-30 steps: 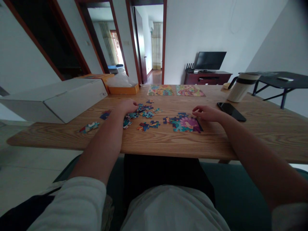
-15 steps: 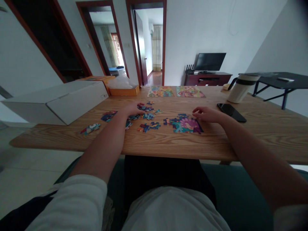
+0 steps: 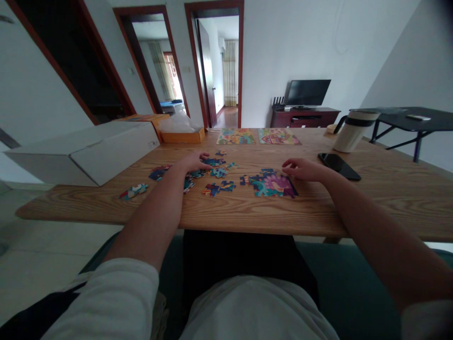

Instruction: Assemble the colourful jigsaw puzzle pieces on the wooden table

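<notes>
My left hand (image 3: 194, 162) is over a scatter of loose jigsaw pieces (image 3: 218, 173), its thumb and fingers apart and nothing visible between them. Dark blue pieces (image 3: 214, 162) lie just beyond its fingertips, and others are partly covered by the hand and forearm. To the right is a partly joined jigsaw puzzle (image 3: 274, 184), with a pink and purple figure on blue and teal. My right hand (image 3: 300, 168) rests at its upper right edge, fingers loosely curved and apart, holding nothing I can see. It hides part of that edge.
Two bright puzzle pictures (image 3: 236, 136) lie at the table's far edge. A black phone (image 3: 339, 166) and a pale mug (image 3: 355, 132) are on the right. At the left are a long white box (image 3: 113, 148) and an orange tray (image 3: 184, 136) with plastic in it.
A dark piece showed at my left fingertips before; now none shows there, and that hand has drawn back slightly left. My right hand is nearly still.
</notes>
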`<control>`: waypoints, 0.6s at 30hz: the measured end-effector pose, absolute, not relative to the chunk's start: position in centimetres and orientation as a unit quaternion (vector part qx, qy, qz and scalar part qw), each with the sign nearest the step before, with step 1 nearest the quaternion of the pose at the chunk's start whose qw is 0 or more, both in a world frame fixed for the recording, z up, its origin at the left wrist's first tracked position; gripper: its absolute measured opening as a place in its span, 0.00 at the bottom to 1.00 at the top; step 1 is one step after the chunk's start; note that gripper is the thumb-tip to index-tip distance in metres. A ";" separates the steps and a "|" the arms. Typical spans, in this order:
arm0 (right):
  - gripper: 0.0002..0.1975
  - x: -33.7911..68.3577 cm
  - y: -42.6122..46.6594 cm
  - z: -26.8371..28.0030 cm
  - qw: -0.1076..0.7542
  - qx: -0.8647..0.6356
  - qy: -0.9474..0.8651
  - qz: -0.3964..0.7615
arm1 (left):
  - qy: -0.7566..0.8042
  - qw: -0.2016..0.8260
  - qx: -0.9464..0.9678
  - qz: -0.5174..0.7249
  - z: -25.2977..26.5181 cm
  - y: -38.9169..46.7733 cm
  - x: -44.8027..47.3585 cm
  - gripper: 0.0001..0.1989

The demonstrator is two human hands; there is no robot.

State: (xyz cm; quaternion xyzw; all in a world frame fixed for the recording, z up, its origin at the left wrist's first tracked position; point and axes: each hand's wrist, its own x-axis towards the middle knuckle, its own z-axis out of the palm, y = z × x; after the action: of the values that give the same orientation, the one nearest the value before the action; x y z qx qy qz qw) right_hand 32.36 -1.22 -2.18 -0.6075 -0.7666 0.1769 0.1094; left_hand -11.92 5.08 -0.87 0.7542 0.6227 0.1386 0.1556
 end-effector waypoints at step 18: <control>0.18 32.2 -1.5 -1.8 0.112 -0.604 -0.767 0.185 | 0.618 0.252 0.669 0.327 0.6 3.2 -10.6 0.29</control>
State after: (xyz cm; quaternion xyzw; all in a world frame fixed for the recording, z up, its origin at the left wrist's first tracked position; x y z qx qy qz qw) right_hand 32.24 -1.50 -1.81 -0.6041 -0.7670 0.1851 0.1120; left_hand -10.65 3.16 0.63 0.6688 0.6180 0.3274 0.2522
